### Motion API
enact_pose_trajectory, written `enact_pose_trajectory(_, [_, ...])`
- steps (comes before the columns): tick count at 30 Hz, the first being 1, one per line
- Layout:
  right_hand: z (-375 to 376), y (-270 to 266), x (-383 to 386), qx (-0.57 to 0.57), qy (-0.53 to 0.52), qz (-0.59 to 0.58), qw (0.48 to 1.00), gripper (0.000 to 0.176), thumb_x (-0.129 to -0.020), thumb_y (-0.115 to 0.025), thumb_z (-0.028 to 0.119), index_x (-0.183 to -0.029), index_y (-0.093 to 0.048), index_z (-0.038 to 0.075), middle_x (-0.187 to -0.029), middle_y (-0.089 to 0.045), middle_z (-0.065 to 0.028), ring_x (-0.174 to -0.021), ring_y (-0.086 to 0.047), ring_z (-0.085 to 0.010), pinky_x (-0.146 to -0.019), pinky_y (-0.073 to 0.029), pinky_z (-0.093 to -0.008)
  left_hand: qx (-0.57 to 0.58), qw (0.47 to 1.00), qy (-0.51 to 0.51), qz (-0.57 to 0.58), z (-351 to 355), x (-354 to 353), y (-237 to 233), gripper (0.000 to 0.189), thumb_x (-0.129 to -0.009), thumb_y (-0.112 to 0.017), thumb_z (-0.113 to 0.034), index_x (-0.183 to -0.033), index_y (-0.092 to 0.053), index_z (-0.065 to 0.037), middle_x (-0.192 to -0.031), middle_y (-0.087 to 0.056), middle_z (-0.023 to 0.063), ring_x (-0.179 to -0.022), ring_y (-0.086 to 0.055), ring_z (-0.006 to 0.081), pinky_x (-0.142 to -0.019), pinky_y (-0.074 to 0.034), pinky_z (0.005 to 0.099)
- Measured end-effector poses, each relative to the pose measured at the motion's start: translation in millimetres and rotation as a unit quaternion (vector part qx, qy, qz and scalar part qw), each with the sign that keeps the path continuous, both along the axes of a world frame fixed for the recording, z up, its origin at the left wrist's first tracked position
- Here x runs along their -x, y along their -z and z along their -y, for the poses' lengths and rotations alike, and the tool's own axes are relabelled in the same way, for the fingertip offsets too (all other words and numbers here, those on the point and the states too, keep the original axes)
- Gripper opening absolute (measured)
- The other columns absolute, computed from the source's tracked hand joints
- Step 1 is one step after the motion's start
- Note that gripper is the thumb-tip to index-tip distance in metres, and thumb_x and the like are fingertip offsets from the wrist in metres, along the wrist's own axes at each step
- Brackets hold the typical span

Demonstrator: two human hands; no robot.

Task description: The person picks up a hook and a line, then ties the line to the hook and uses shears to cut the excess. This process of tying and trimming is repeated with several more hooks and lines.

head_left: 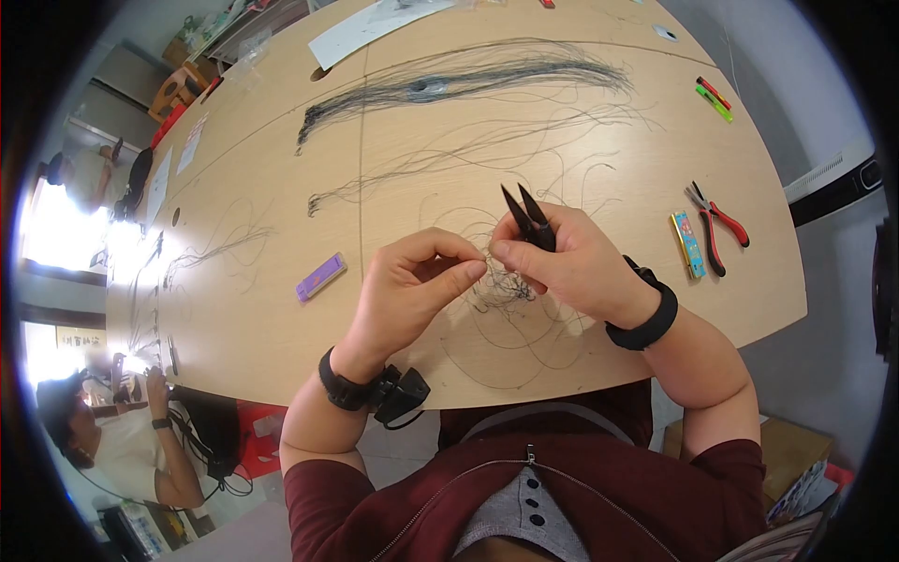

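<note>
My left hand [417,281] is closed in a pinch, thumb against forefinger, over a tangle of thin dark wires [506,288] on the table. What its fingertips pinch is too fine to make out clearly. Beside it, nearly touching, my right hand [562,251] is wrapped round small black thread snips [532,220], whose two pointed blades stick up and away from me, slightly apart. Its thumb and forefinger also meet near the left fingertips. Loose wires curl over the tabletop around and below both hands.
A purple box [321,277] lies left of my hands. On the right are a blue patterned case [687,245] and red-handled pliers [715,229]. Bundles of long dark wire [468,80] stretch across the table's far part. Another person [131,445] sits at the lower left.
</note>
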State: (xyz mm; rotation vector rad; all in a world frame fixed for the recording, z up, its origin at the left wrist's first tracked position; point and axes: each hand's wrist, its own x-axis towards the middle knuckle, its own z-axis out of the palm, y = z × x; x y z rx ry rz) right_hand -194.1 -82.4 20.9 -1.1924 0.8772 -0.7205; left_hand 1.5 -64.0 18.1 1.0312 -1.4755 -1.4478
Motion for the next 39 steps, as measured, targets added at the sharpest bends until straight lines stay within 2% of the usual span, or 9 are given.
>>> enact_pose_trajectory(3, [3.3,5.7,0.0,0.149,0.021,-0.058,0.987,0.023,-0.086,-0.058,0.019,-0.099,-0.055,0.001,-0.073,-0.053,-0.0006,-0.063,-0.047,-0.0069,-0.057,-0.04,-0.0221,0.004,1.0,-0.016,-0.022,0.9,-3.0,0.4,0.01,-0.082,-0.063,-0.005,-0.089,-0.06,0.001,-0.082,-0.06,0.002,-0.075,-0.054,0.0068,-0.068,-0.043,0.0208])
enact_pose_trajectory(6, [3.0,3.0,4.0,0.125,-0.046,-0.073,0.988,0.034,-0.088,-0.058,0.019,-0.115,-0.048,0.0,-0.09,-0.053,0.0001,-0.079,-0.048,-0.0049,-0.072,-0.042,-0.0202,-0.007,0.997,-0.041,-0.061,3.1,-5.9,2.7,0.009,-0.082,-0.062,-0.006,-0.089,-0.059,0.0,-0.081,-0.06,0.0018,-0.074,-0.054,0.0074,-0.068,-0.043,0.021])
enact_pose_trajectory(9, [1.8,2.9,2.2,0.114,-0.067,-0.032,0.991,0.036,-0.088,-0.057,0.019,-0.116,-0.046,0.0,-0.09,-0.054,-0.0002,-0.078,-0.048,-0.0054,-0.07,-0.042,-0.0206,-0.021,0.993,-0.061,-0.1,3.9,-5.8,0.5,0.009,-0.082,-0.062,-0.006,-0.089,-0.059,0.0,-0.081,-0.059,0.0018,-0.074,-0.054,0.0081,-0.069,-0.043,0.0213])
enact_pose_trajectory(13, [-0.3,-6.8,3.0,0.1,-0.101,-0.088,0.986,0.034,-0.086,-0.06,0.017,-0.114,-0.049,-0.001,-0.088,-0.055,-0.0002,-0.077,-0.048,-0.005,-0.068,-0.041,-0.0203,-0.029,0.992,-0.061,-0.106,3.8,-5.3,-0.3,0.009,-0.082,-0.061,-0.005,-0.089,-0.058,0.0,-0.081,-0.059,0.0019,-0.075,-0.053,0.0078,-0.068,-0.043,0.0212])
enact_pose_trajectory(19, [-1.9,-4.2,0.7,0.126,-0.085,-0.097,0.984,0.032,-0.083,-0.063,0.015,-0.109,-0.053,-0.001,-0.082,-0.056,0.0005,-0.072,-0.048,-0.0042,-0.064,-0.041,-0.0193,-0.022,0.995,-0.042,-0.086,4.1,-5.9,2.9,0.007,-0.082,-0.06,-0.003,-0.088,-0.058,0.0,-0.081,-0.059,0.0017,-0.075,-0.052,0.0067,-0.068,-0.042,0.0205])
enact_pose_trajectory(22, [-2.7,-6.7,0.3,0.134,-0.078,-0.098,0.983,0.031,-0.083,-0.063,0.015,-0.108,-0.053,-0.001,-0.082,-0.056,0.0005,-0.071,-0.048,-0.0042,-0.063,-0.041,-0.0193,-0.024,0.996,-0.041,-0.081,4.1,-6.6,2.5,0.009,-0.081,-0.06,-0.004,-0.088,-0.057,0.001,-0.084,-0.06,0.007,-0.076,-0.056,0.0127,-0.072,-0.046,0.0254])
enact_pose_trajectory(33, [-3.6,-10.2,-0.1,0.156,-0.067,-0.111,0.979,0.025,-0.084,-0.062,0.015,-0.103,-0.057,0.001,-0.074,-0.057,0.0016,-0.066,-0.048,-0.0047,-0.06,-0.041,-0.0202,-0.029,0.996,-0.036,-0.071,4.0,-6.1,3.5,0.01,-0.081,-0.061,-0.005,-0.089,-0.057,0.0,-0.082,-0.06,0.0062,-0.076,-0.056,0.012,-0.071,-0.046,0.0253])
enact_pose_trajectory(39, [-3.0,-8.8,0.6,0.135,-0.071,-0.097,0.984,0.024,-0.084,-0.062,0.014,-0.103,-0.057,0.0,-0.074,-0.057,0.0015,-0.066,-0.049,-0.0047,-0.061,-0.041,-0.0202,-0.028,0.996,-0.034,-0.071,4.3,-6.4,3.3,0.01,-0.082,-0.06,-0.005,-0.089,-0.057,0.0,-0.083,-0.06,0.0063,-0.076,-0.056,0.012,-0.071,-0.046,0.0251])
